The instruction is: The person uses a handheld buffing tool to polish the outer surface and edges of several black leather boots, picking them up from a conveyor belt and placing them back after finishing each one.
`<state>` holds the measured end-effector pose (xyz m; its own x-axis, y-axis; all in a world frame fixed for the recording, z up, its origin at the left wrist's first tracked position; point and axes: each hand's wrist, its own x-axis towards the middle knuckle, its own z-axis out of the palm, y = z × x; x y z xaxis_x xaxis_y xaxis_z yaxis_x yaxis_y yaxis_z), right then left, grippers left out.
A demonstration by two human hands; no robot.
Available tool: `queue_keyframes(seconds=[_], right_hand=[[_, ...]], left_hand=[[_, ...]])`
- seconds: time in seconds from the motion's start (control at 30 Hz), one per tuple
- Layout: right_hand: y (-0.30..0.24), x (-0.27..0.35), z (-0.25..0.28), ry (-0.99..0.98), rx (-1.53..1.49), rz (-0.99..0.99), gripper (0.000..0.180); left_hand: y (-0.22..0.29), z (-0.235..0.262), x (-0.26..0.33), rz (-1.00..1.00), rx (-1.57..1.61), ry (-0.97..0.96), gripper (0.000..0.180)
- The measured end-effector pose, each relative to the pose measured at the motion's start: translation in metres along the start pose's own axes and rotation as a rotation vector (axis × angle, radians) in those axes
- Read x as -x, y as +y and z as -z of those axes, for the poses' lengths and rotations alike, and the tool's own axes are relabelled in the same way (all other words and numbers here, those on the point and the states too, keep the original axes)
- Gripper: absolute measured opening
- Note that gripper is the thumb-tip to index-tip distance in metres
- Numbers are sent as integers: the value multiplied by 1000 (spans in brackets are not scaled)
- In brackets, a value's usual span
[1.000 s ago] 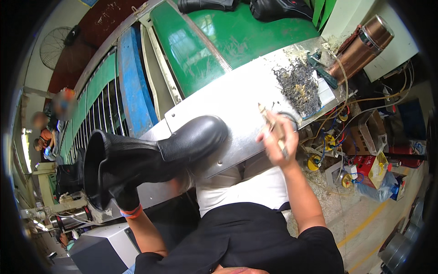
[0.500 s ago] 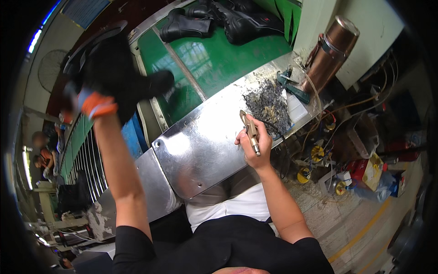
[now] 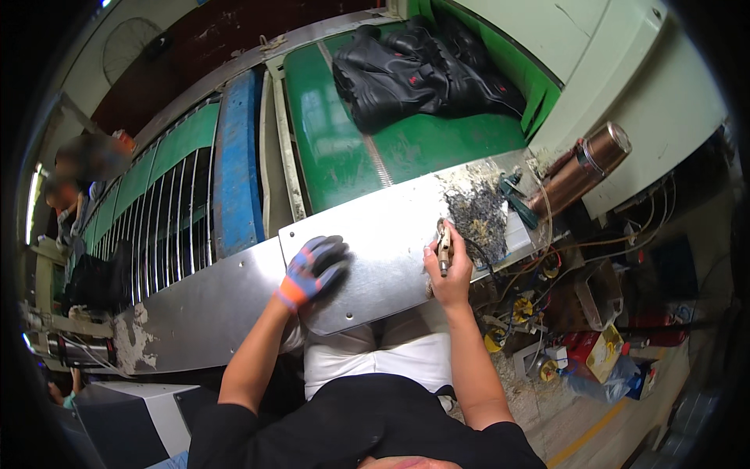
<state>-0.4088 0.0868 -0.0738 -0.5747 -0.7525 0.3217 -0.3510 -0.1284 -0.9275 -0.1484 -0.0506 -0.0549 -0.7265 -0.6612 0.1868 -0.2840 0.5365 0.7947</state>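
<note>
My left hand [image 3: 314, 270], in a grey glove with an orange cuff, is over the left part of the shiny metal plate [image 3: 375, 273]. Its fingers are apart and hold nothing. My bare right hand [image 3: 451, 270] is closed around a slim brass-coloured hand tool [image 3: 444, 242]. The tool's tip points away from me, beside a heap of dark scraps [image 3: 478, 223], and a black cord runs by the hand. Beyond the plate, several black boots [image 3: 414, 78] lie on the green conveyor belt [image 3: 336, 164].
A copper-coloured flask [image 3: 582, 168] leans at the right, near a dark green tool [image 3: 517, 202]. Hoses and clutter, including a red box [image 3: 586, 352], fill the lower right. Left of the belt are a blue beam [image 3: 238, 156] and metal bars [image 3: 176, 234]. Blurred people are at far left.
My left hand has let go of a black boot and come back from the far left to the plate. My right hand still holds the tool. The view has shifted.
</note>
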Motion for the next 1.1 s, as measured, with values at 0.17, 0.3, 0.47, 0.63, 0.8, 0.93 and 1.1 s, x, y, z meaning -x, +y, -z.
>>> queue_keyframes(seconds=[0.17, 0.3, 0.47, 0.63, 0.8, 0.93, 1.1], right_hand=[[-10, -21, -13, -126, 429, 211, 74], [1, -46, -22, -184, 652, 267, 69], [-1, -39, -23, -122, 737, 392, 51], [-12, -29, -16, -104, 648, 444, 45], [-49, -8, 8, 41, 291, 397, 31], [-47, -53, 79, 596, 361, 362, 41], [4, -128, 156, 895, 703, 192, 87]], left_hand=[[1, 31, 89, 131, -54, 216, 37], [8, 36, 103, 129, -69, 284, 36], [8, 38, 96, 112, -138, 278, 36], [2, 31, 93, 100, -42, 288, 36], [0, 32, 99, 45, -56, 340, 38], [0, 31, 99, 48, -53, 324, 38], [4, 30, 95, 74, -50, 307, 37]])
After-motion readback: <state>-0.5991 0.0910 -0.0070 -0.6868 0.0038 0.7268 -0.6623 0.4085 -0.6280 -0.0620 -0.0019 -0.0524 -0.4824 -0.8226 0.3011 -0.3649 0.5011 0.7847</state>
